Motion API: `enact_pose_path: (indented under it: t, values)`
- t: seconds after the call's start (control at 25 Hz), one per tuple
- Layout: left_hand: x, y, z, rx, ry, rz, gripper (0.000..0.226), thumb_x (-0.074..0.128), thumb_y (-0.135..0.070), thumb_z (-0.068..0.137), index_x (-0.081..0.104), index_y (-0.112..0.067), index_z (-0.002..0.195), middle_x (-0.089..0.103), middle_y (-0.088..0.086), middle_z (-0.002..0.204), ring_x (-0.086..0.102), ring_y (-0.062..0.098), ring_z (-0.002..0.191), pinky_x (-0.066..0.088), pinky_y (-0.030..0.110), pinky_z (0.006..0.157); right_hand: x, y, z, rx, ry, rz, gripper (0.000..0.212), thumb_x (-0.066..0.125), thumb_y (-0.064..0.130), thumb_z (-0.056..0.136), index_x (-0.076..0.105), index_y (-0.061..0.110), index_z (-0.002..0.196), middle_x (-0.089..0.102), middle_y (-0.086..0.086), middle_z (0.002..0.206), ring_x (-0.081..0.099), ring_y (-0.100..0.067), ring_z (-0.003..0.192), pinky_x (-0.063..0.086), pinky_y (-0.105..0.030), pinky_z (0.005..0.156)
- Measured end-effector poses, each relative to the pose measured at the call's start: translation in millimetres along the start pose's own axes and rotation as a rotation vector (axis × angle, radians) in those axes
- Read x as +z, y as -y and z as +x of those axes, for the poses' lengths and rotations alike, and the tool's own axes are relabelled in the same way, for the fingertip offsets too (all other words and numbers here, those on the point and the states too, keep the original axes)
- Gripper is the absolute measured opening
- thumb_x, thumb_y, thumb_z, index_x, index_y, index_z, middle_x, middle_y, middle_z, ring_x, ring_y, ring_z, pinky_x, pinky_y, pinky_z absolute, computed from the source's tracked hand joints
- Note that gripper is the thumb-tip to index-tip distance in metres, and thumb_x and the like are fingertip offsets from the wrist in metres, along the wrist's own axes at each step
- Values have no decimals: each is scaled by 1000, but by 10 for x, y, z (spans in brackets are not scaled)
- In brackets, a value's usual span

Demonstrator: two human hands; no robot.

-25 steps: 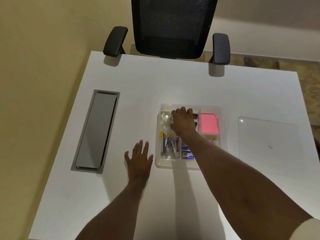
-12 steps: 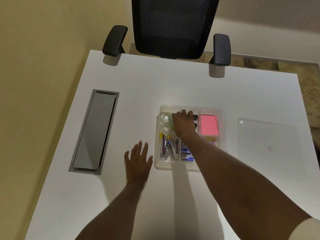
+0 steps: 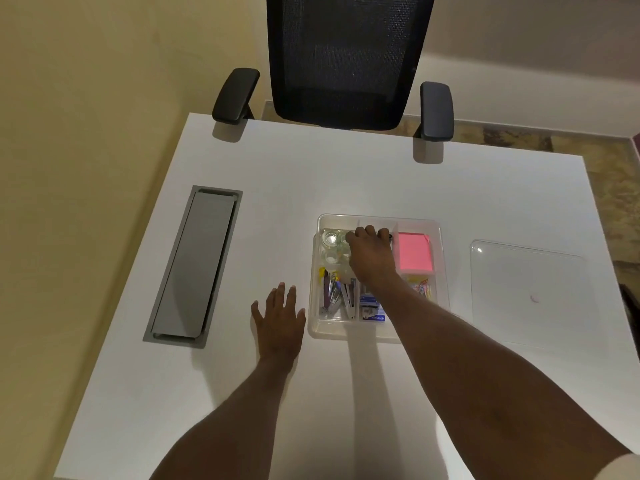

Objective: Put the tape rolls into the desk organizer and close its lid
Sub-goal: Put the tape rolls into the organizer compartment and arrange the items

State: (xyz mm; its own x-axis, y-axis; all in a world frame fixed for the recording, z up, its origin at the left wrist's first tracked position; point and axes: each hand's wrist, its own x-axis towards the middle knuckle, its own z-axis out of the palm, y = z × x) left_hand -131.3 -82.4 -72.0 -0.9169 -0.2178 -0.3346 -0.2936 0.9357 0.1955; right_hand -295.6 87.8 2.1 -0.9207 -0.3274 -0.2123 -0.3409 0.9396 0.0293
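Your left hand [image 3: 278,317]: flat on the worktop [image 3: 346,174], palm down, fingers spread wide, holding nothing; it lies just left of the organizer's near corner.
Your right arm: reaches across the near right of the worktop and over the organizer's front compartments.
Organizer [image 3: 445,271]: a clear plastic tray, lid off, in the middle of the worktop.
Front compartments: staplers [image 3: 337,297] at the left, small blue boxes [image 3: 372,308] beside them, colourful small items at the right, too small to make out.
Your right hand [image 3: 370,259]: inside the organizer, knuckles up, fingers curled down at the back middle section. You cannot tell from here whether they grip anything, since the hand covers what is under it.
Tape rolls [image 3: 330,245]: clear rolls in the organizer's back left compartment, just left of your right hand; some touch its edge.
Pink sticky notes [image 3: 415,252]: in the back right compartment, just right of your right hand.
Lid [image 3: 530,292]: clear, lying flat on the worktop, apart to the right of the organizer.
Grey cable hatch [image 3: 195,266]: set into the worktop at the left.
Chair [image 3: 349,57]: black mesh, at the far edge.
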Motion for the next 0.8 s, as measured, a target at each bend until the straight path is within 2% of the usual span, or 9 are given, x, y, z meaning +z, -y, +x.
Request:
enact_pose_path:
  t: [0.28,0.4,0.52,0.6,0.68,0.8]
  values:
    - [-424,-97,303,98,-159,30,53,35,-34,110,32,-19,162,35,5,168,34,23,155,18,58,126,-43,-51,-193,14,-47,52,40,57,-1,83,63,12,121,67,-8,112,57,-30,111,38,-44,100]
    - [-661,-305,526,187,-216,50,49,48,-28,106,45,-13,153,46,10,160,44,27,148,27,61,120,-40,-83,-208,26,-107,98,38,58,-1,82,65,12,118,69,-7,109,59,-28,106,41,-44,98]
    - [-797,-540,703,271,-267,75,42,58,-21,100,57,-12,141,56,9,149,53,27,139,36,57,115,-9,-111,-164,46,-137,115,34,59,0,84,67,12,114,71,-7,107,61,-27,103,42,-44,96]
    - [-815,-669,813,310,-244,69,39,54,-19,99,57,-16,138,54,4,149,50,23,141,32,54,118,27,-149,-126,63,-120,125,33,58,1,84,67,12,113,71,-6,108,61,-26,104,42,-43,96]
    - [-785,-772,921,329,-172,79,40,45,-19,102,52,-18,142,46,2,156,39,21,149,21,53,124,75,-180,-85,51,-98,137,33,57,2,84,66,13,114,70,-5,110,60,-26,106,40,-42,96]
    - [-695,-850,1063,366,-97,171,41,40,-17,104,49,-14,144,46,3,157,21,21,160,5,61,128,157,-197,4,-20,-64,143,35,58,6,84,64,14,118,68,-4,115,57,-26,112,36,-43,101]
